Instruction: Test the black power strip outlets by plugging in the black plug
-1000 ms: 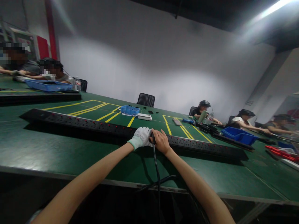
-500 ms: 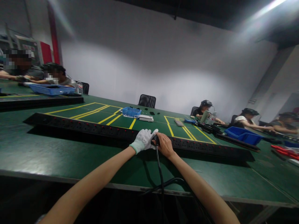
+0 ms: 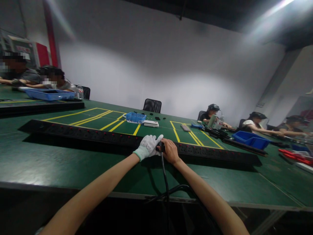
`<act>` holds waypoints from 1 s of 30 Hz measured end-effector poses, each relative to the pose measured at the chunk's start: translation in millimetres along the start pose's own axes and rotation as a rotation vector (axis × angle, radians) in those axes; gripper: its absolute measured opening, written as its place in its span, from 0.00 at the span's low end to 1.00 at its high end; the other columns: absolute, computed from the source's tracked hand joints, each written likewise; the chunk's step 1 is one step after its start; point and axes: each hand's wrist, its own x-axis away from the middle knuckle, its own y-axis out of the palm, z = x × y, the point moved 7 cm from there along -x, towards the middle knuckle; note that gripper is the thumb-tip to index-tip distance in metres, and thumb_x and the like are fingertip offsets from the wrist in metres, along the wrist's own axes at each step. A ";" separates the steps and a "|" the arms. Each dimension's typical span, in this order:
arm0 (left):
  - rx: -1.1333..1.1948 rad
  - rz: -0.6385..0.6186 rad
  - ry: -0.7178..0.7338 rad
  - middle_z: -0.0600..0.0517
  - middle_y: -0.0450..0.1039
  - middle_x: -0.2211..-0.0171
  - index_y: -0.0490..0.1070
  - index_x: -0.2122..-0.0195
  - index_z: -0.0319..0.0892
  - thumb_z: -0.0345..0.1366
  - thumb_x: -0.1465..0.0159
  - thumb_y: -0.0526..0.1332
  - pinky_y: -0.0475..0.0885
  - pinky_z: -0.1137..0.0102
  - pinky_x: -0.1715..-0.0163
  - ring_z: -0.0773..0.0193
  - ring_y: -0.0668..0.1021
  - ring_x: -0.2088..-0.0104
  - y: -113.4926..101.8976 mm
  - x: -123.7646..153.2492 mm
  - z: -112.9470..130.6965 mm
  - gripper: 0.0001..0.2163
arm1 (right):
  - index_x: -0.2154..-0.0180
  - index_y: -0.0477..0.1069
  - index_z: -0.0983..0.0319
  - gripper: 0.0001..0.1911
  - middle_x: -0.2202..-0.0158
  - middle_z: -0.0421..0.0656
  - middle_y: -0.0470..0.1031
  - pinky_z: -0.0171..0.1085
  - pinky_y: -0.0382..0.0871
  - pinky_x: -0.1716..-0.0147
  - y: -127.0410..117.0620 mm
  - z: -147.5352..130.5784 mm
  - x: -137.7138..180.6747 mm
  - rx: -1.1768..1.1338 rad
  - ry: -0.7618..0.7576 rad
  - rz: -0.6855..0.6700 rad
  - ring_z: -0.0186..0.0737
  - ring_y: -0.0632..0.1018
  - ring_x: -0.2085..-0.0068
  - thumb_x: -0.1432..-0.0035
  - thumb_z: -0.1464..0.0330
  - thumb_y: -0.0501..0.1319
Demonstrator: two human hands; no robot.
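Observation:
A long black power strip (image 3: 80, 133), lined with sockets and small red dots, lies across the table in front of me. My left hand (image 3: 148, 146), in a white glove with a mint cuff, is closed over the strip's middle, its thumb reaching towards the other hand. Bare, my right hand (image 3: 171, 151) grips a black plug (image 3: 162, 148) against the strip, fingers bent around it. From the plug a black cable (image 3: 165, 176) runs down over the table's front edge and loops there. The hands hide the plug's front, so how far it sits in a socket cannot be seen.
Yellow tape marks the green table (image 3: 102, 174). Beyond the strip are a small blue basket (image 3: 135, 117), a white device (image 3: 151, 123) and small black parts. A blue bin (image 3: 251, 139) and red tools (image 3: 295, 156) lie right; another blue tray (image 3: 50, 95) is left. Co-workers sit at both sides.
The whole view has shifted slightly, so things appear a little further left. Both hands keep their hold at the plug and strip, with no clear movement between them.

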 end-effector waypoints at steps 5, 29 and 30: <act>-0.003 0.009 0.008 0.40 0.65 0.58 0.47 0.37 0.42 0.64 0.50 0.54 0.56 0.60 0.62 0.49 0.68 0.60 1.8 -0.9 -1.2 0.45 | 0.53 0.62 0.62 0.14 0.51 0.52 0.70 0.48 0.63 0.49 -0.7 0.5 -0.9 -0.021 0.009 0.006 0.47 0.71 0.50 0.40 0.64 0.54; -0.047 0.063 0.019 0.40 0.64 0.58 0.45 0.36 0.39 0.65 0.49 0.52 0.55 0.60 0.62 0.50 0.67 0.62 2.3 1.7 0.9 0.46 | 0.50 0.60 0.64 0.18 0.50 0.53 0.70 0.48 0.65 0.50 -5.6 -2.1 0.0 -0.030 -0.111 0.020 0.47 0.71 0.49 0.40 0.65 0.56; -0.048 0.064 0.020 0.40 0.64 0.58 0.45 0.36 0.39 0.65 0.49 0.52 0.55 0.60 0.62 0.50 0.67 0.62 2.3 1.8 0.9 0.46 | 0.50 0.60 0.64 0.18 0.50 0.53 0.70 0.48 0.66 0.50 -5.7 -2.2 0.1 -0.028 -0.112 0.022 0.47 0.71 0.49 0.41 0.65 0.56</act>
